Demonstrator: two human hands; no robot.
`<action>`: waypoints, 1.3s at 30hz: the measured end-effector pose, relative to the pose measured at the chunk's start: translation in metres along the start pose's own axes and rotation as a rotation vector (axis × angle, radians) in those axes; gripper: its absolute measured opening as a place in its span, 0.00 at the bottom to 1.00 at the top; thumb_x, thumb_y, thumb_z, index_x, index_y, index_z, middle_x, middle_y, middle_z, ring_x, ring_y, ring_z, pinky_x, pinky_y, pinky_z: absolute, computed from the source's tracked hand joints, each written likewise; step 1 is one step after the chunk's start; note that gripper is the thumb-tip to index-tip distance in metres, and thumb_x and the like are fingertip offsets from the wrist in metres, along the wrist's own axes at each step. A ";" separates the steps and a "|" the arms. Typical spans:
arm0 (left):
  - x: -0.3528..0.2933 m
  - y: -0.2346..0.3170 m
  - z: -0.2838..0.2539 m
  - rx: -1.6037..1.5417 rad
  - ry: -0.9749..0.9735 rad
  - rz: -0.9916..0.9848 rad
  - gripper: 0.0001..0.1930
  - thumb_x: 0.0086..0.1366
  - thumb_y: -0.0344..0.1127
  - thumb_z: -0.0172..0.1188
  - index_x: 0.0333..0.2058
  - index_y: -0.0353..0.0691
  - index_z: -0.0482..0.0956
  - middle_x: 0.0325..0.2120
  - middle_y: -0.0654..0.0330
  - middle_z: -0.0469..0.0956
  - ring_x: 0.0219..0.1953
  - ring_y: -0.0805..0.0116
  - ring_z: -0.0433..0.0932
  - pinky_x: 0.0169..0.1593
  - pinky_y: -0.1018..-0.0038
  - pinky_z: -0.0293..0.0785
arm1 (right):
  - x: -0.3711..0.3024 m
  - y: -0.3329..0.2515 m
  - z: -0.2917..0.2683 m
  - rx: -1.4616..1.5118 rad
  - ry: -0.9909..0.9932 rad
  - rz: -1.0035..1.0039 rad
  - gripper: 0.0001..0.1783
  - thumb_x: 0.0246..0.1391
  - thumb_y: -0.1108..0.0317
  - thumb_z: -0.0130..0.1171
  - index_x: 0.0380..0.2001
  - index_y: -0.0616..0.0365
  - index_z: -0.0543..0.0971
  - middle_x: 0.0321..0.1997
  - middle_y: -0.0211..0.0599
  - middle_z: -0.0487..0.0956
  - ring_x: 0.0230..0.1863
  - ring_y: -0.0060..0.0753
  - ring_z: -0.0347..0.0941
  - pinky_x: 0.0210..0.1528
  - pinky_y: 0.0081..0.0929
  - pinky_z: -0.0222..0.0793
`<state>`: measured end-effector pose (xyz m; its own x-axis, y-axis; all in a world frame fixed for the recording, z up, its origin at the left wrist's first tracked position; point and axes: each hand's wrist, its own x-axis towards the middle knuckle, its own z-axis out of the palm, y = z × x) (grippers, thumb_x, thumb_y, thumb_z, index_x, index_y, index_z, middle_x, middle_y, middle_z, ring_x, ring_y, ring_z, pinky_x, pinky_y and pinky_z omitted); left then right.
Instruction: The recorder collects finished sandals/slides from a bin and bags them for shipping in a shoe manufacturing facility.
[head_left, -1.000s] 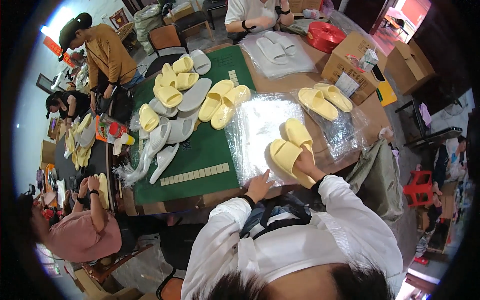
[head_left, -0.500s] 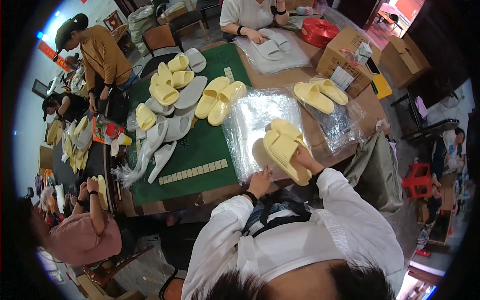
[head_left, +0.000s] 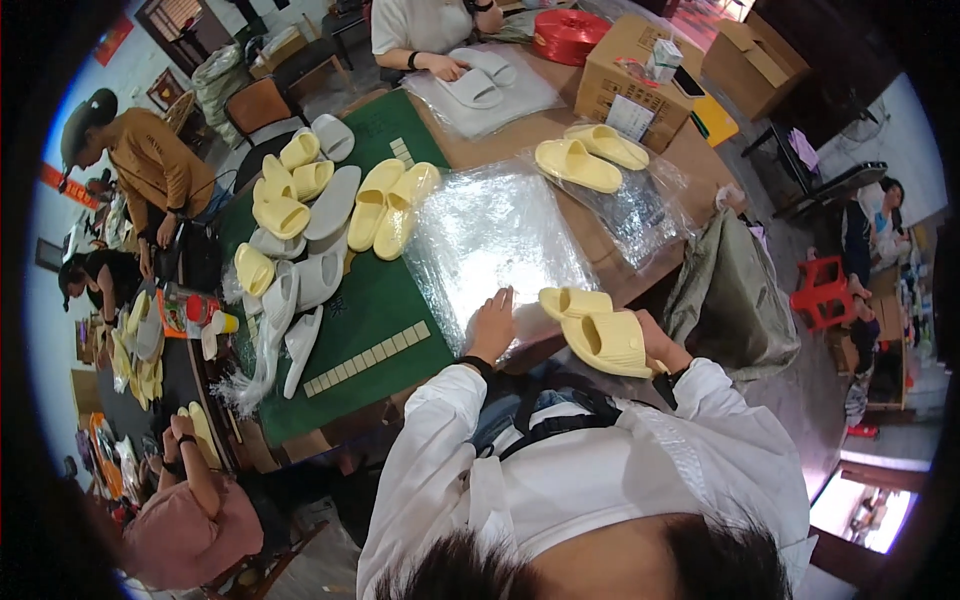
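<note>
My right hand grips a pair of pale yellow slippers by the heel end, just off the table's near edge. The two slippers are pressed together, one partly hidden behind the other. My left hand rests with its fingers stretched out on the near edge of a stack of clear plastic bags. Left of the bags, another yellow pair lies on the green mat. Beyond them to the right, a third yellow pair lies on a clear bag.
Yellow and grey slippers are heaped on the mat's left. Across the table, a co-worker's hand touches grey slippers. A cardboard box and red tape roll stand at the back. A sack hangs at the right edge.
My right hand has drawn the slippers back toward me and turned them, toes now to the left. My left hand has moved onto the bags, fingers extended. The view has shifted.
</note>
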<state>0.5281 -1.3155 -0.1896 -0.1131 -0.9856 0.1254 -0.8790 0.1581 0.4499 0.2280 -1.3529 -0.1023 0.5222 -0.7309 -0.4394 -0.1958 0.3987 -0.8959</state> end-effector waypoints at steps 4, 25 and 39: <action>0.006 -0.005 0.000 0.017 -0.029 0.016 0.26 0.48 0.20 0.46 0.50 0.33 0.62 0.46 0.49 0.65 0.42 0.53 0.66 0.47 0.65 0.66 | -0.012 -0.020 0.029 0.117 -0.036 0.120 0.12 0.51 0.72 0.52 0.40 0.64 0.75 0.36 0.29 0.76 0.35 0.18 0.69 0.38 0.19 0.66; 0.006 -0.001 -0.013 -0.179 0.117 -0.224 0.12 0.63 0.37 0.42 0.41 0.43 0.72 0.25 0.47 0.75 0.30 0.49 0.74 0.34 0.58 0.69 | 0.020 0.034 0.046 -0.150 0.002 -0.144 0.16 0.45 0.71 0.58 0.39 0.63 0.73 0.40 0.36 0.75 0.41 0.27 0.70 0.44 0.23 0.64; 0.008 0.022 -0.031 -0.007 0.326 0.145 0.20 0.55 0.36 0.53 0.49 0.45 0.68 0.48 0.54 0.68 0.46 0.55 0.68 0.49 0.63 0.62 | 0.036 0.007 0.065 -0.753 0.262 -0.466 0.15 0.42 0.72 0.54 0.38 0.60 0.75 0.45 0.47 0.68 0.42 0.51 0.68 0.44 0.35 0.65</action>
<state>0.5224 -1.3177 -0.1518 -0.0820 -0.8824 0.4633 -0.8615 0.2964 0.4122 0.2991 -1.3405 -0.1203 0.4978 -0.8654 0.0581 -0.5489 -0.3662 -0.7514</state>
